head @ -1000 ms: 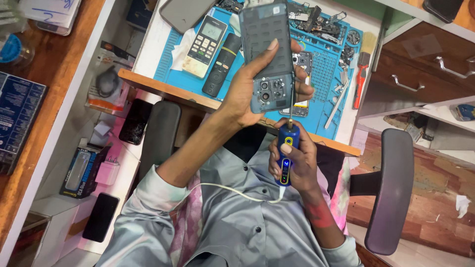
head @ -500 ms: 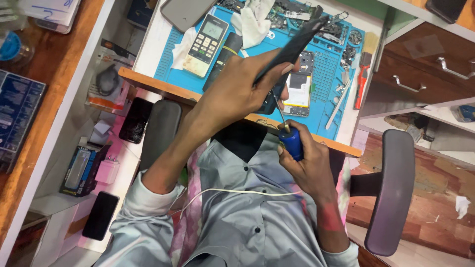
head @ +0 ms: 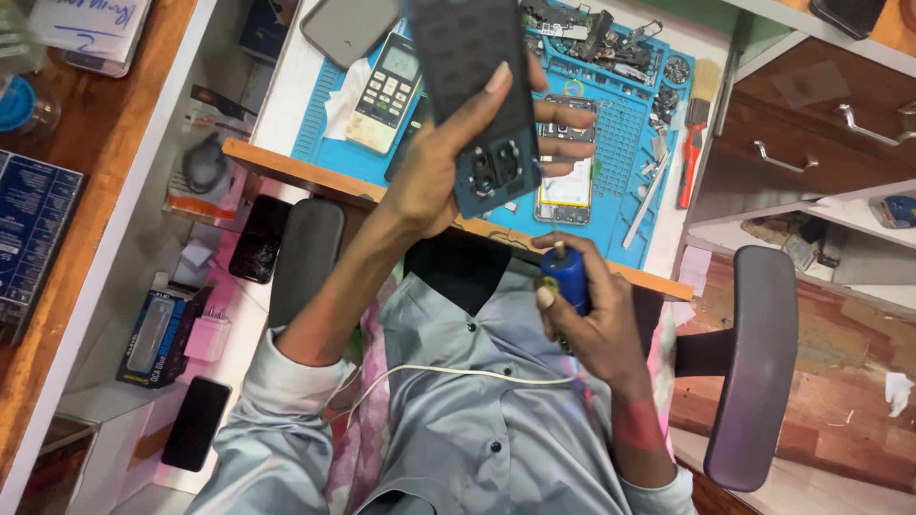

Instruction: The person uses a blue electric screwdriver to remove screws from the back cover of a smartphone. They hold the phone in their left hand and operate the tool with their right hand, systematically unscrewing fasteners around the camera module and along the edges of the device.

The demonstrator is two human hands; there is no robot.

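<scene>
Low in the middle of the frame, the right hand [head: 596,329] is closed round a blue-handled screwdriver [head: 565,277], tip up. Above it, the left hand [head: 448,167] grips a dark phone back cover [head: 477,86], raised upright off the table [head: 296,162], camera cutouts showing. Farther up, at upper centre, the opened phone body [head: 568,181] lies on the blue work mat [head: 611,133]. By the look of it, the cover is already off; work inside the phone seems left to do

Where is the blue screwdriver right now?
In the head view, the blue screwdriver is gripped in the right hand, lower centre-right, just below the desk edge and the opened phone.
</scene>
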